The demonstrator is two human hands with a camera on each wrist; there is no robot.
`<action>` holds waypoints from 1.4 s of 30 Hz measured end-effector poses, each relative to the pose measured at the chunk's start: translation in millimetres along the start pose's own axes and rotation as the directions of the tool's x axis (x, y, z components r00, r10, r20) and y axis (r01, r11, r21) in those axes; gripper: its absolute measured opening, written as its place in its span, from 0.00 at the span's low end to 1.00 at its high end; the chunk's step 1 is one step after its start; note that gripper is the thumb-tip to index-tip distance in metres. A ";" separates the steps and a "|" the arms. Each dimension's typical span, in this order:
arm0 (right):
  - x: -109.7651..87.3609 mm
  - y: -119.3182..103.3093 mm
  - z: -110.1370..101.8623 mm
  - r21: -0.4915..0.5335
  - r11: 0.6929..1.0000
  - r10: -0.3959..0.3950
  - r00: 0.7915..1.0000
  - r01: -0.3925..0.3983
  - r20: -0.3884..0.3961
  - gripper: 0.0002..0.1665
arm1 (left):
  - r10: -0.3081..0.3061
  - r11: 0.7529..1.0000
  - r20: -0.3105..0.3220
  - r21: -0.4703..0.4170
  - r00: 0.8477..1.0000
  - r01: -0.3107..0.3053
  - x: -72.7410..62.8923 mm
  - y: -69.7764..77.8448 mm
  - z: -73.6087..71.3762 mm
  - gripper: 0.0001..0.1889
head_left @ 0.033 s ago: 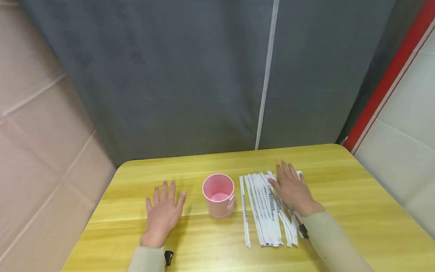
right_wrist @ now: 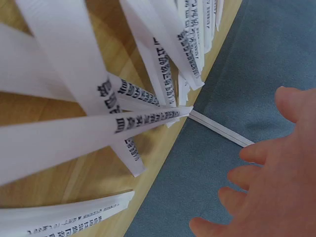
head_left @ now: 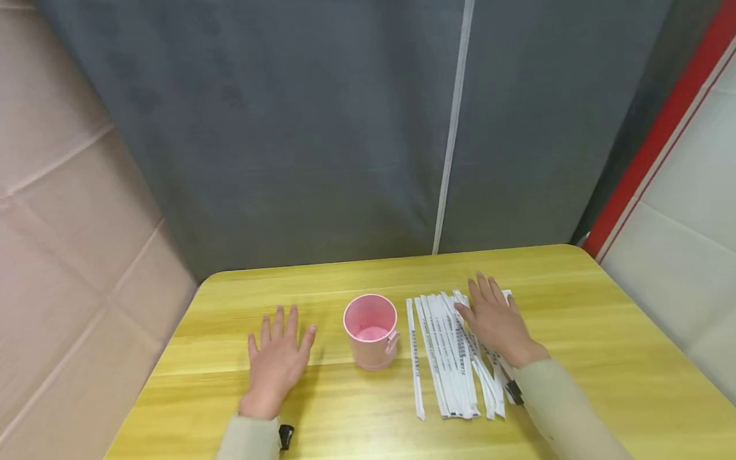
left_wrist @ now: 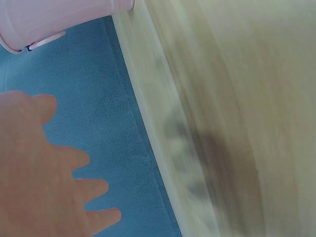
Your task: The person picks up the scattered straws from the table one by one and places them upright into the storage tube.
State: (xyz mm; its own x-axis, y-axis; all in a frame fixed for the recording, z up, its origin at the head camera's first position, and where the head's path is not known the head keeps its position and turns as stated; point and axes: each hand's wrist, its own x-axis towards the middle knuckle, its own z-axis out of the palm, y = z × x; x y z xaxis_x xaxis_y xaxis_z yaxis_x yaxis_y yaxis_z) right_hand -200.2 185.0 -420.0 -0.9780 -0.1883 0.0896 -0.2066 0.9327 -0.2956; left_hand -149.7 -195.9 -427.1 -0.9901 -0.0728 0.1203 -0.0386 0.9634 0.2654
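Observation:
A small pink bucket (head_left: 371, 358) stands upright on the table, its inside bare and its handle hanging at the right side. To its right lies a row of long, thin, white paper-wrapped sticks (head_left: 445, 358), printed with dark characters; some on the right cross each other. My left hand (head_left: 276, 365) is palm down with fingers spread, left of the bucket and apart from it. My right hand (head_left: 499, 324), also flat with straight fingers, is over the right end of the row and hides part of it. In the right wrist view several crossed wrappers (right_wrist: 148, 118) show close up.
The wooden-topped table (head_left: 190, 383) has rounded far corners. A grey curtain (head_left: 287, 140) with a pale vertical strip (head_left: 454, 121) hangs behind it. Pale panels (head_left: 75, 255) flank the left side, and a white wall with a red band (head_left: 661, 134) the right.

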 end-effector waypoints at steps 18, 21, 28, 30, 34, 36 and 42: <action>3.3 14.0 -11.1 0.066 0.997 0.033 0.999 -0.032 -0.002 0.48 | -0.055 0.976 0.003 -0.209 0.999 0.054 0.5 10.0 -4.3 0.39; -1.8 24.9 -12.5 0.124 0.985 0.111 0.992 -0.118 0.057 0.51 | -0.077 0.900 0.030 -0.429 0.997 0.083 -1.1 17.2 0.1 0.39; -18.3 52.0 -12.0 0.164 0.949 0.244 0.956 -0.270 0.165 0.47 | -0.001 0.556 0.089 -0.828 0.996 0.074 -13.5 37.1 20.6 0.29; -21.1 56.7 -11.6 0.158 0.944 0.261 0.948 -0.291 0.185 0.45 | 0.053 0.489 0.089 -0.871 0.995 0.051 -15.6 41.7 27.3 0.27; -24.1 61.4 -11.1 0.148 0.938 0.281 0.937 -0.314 0.207 0.39 | 0.163 0.380 0.073 -0.925 0.984 0.006 -15.7 49.4 37.7 0.27; -25.0 61.3 -10.1 0.156 0.933 0.289 0.933 -0.325 0.215 0.36 | 0.189 0.332 0.061 -0.943 0.980 -0.005 -14.9 51.9 41.2 0.29; -26.8 58.0 -3.4 0.193 0.914 0.312 0.922 -0.357 0.230 0.18 | 0.190 0.254 0.070 -0.967 0.979 0.020 -11.7 55.4 51.9 0.37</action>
State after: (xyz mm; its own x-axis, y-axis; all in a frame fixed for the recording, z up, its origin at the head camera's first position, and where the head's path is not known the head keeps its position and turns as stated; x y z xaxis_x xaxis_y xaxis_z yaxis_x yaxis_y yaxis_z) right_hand -185.9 245.1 -436.4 -0.9725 0.0462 -0.2285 0.1550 0.8604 -0.4856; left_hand -147.3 -128.3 -463.4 -0.9864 0.1294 0.1011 0.1012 -0.0062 0.9948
